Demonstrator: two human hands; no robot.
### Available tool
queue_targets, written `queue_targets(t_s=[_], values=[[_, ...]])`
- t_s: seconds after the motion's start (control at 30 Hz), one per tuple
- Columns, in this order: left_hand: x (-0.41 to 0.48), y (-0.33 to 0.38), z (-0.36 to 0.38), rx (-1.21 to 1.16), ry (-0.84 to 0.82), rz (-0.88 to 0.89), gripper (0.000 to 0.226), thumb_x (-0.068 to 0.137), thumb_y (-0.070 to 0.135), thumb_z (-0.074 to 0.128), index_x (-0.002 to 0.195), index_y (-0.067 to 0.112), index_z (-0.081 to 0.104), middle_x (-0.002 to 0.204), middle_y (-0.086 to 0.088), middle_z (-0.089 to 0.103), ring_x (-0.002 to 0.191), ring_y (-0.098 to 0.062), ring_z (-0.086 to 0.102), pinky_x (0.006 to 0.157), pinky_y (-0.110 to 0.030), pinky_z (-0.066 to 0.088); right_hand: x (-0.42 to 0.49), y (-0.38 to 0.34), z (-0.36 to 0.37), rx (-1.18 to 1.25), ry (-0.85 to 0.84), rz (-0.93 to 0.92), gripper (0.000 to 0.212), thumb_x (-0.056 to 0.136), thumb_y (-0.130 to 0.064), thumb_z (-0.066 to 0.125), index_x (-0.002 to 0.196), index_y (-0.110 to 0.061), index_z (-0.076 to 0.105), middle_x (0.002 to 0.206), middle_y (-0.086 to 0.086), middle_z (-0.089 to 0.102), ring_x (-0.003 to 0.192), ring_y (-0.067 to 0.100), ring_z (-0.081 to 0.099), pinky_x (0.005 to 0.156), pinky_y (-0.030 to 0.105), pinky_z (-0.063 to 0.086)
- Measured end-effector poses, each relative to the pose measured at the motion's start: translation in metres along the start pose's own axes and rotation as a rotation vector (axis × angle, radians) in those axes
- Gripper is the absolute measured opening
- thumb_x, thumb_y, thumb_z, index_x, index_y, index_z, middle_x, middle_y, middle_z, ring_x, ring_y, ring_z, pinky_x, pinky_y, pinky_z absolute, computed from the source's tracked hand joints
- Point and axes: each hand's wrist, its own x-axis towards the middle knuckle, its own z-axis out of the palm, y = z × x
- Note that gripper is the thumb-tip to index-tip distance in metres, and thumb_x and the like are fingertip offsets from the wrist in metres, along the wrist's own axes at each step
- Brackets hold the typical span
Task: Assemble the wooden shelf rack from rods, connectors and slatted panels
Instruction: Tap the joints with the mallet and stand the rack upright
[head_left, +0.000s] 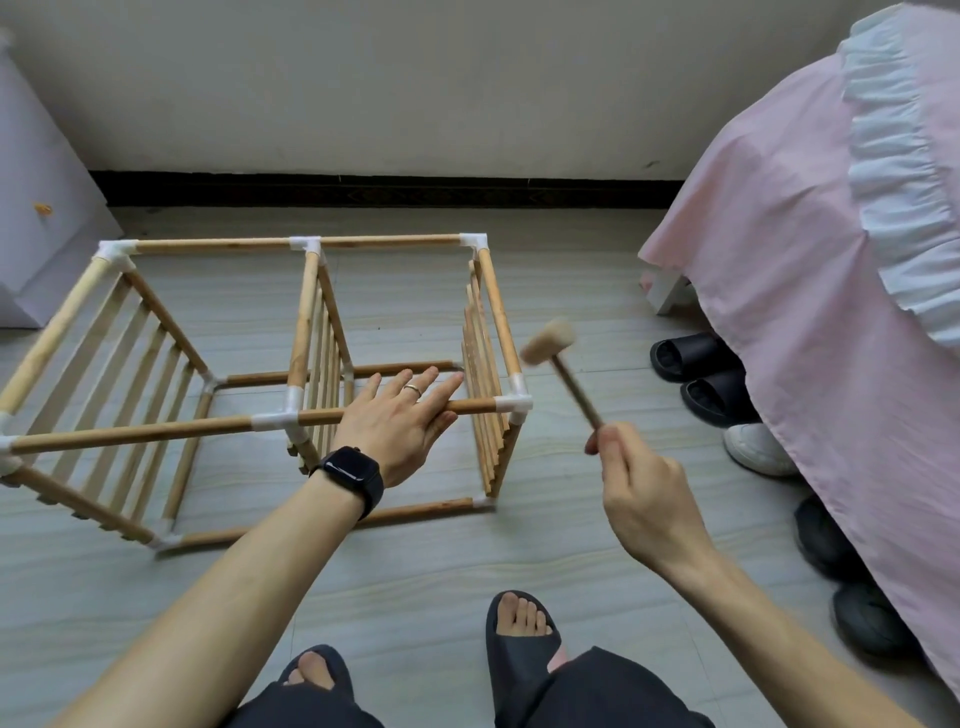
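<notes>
The wooden shelf rack (156, 431) lies on its side on the floor, its rods joined by white connectors, with three slatted panels standing upright in it. My left hand (400, 421) rests flat with straight fingers on the near top rod (478, 406), just left of the right corner connector (514, 402). My right hand (636, 478) grips the handle of a small wooden mallet (550, 343). The mallet head hovers blurred in the air, up and to the right of that corner connector.
A bed with a pink cover (810, 270) fills the right side, with dark slippers (691, 358) and a white shoe (758, 449) at its edge. A white cabinet (36, 208) stands at the left. My feet in dark sandals (522, 629) are at the bottom.
</notes>
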Motion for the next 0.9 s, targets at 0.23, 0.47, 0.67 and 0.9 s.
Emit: queue_targets(t_s=[0.23, 0.47, 0.67, 0.9], values=[[0.0, -0.001, 0.001, 0.024, -0.006, -0.008, 0.059, 0.098, 0.06, 0.002, 0.155, 0.045, 0.005, 0.164, 0.004, 0.026, 0.149, -0.026, 0.028, 0.119, -0.05, 0.02, 0.001, -0.006, 0.006, 0.022, 0.018, 0.001, 0.031, 0.108, -0.038, 0.032, 0.089, -0.028, 0.054, 0.051, -0.009, 0.053, 0.041, 0.011, 0.048, 0.039, 0.018, 0.03], [-0.001, 0.0, 0.0, 0.05, 0.024, 0.001, 0.057, 0.101, 0.058, 0.006, 0.156, 0.044, 0.012, 0.157, 0.001, 0.04, 0.135, -0.024, 0.046, 0.111, -0.046, 0.032, 0.012, -0.008, 0.003, -0.084, -0.184, 0.129, 0.029, 0.106, -0.041, 0.034, 0.091, -0.035, 0.058, 0.062, -0.004, 0.062, 0.06, 0.013, 0.059, 0.052, 0.025, 0.041], [-0.002, 0.001, 0.002, 0.047, 0.038, 0.002, 0.061, 0.098, 0.06, 0.001, 0.155, 0.043, 0.013, 0.156, 0.0, 0.041, 0.133, -0.023, 0.047, 0.107, -0.044, 0.036, 0.046, -0.036, -0.02, 0.48, -0.019, 0.153, 0.028, 0.102, -0.021, 0.057, 0.106, -0.049, 0.06, 0.094, -0.007, 0.075, 0.067, 0.004, 0.06, 0.067, 0.028, 0.051], [0.001, 0.0, 0.007, 0.057, 0.058, -0.007, 0.063, 0.096, 0.062, -0.005, 0.154, 0.044, 0.009, 0.156, 0.001, 0.041, 0.135, -0.024, 0.044, 0.108, -0.046, 0.035, 0.086, -0.066, -0.031, 0.608, 0.156, -0.116, 0.012, 0.092, -0.03, 0.066, 0.099, -0.024, 0.074, 0.084, -0.001, 0.069, 0.071, 0.01, 0.06, 0.062, 0.023, 0.051]])
